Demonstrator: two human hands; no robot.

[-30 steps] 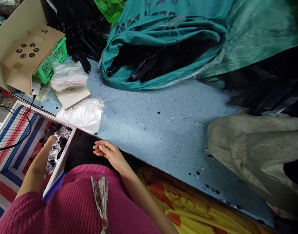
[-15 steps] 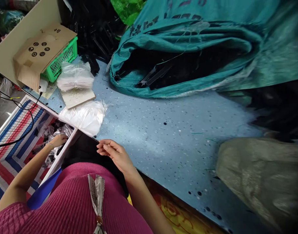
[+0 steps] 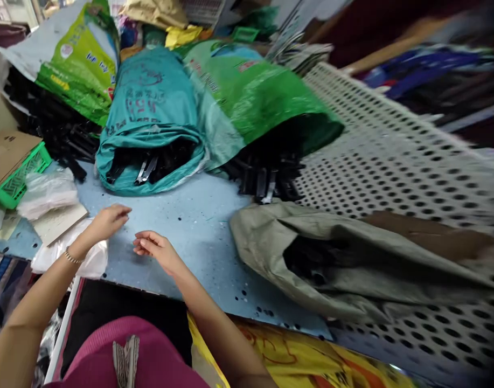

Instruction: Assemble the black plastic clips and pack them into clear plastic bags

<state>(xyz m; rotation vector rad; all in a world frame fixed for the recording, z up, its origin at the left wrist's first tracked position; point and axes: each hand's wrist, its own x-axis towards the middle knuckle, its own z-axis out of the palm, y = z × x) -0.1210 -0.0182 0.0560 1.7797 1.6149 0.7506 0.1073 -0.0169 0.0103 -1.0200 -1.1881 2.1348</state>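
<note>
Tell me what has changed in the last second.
The left hand has lifted out of the white-rimmed box beside the table and moved right, over the blue tabletop by the clear plastic bags; whether its fingers hold anything is unclear. The view has tilted up. The right hand stays near the table's front edge, empty; the teal sack and green basket have not moved.
</note>
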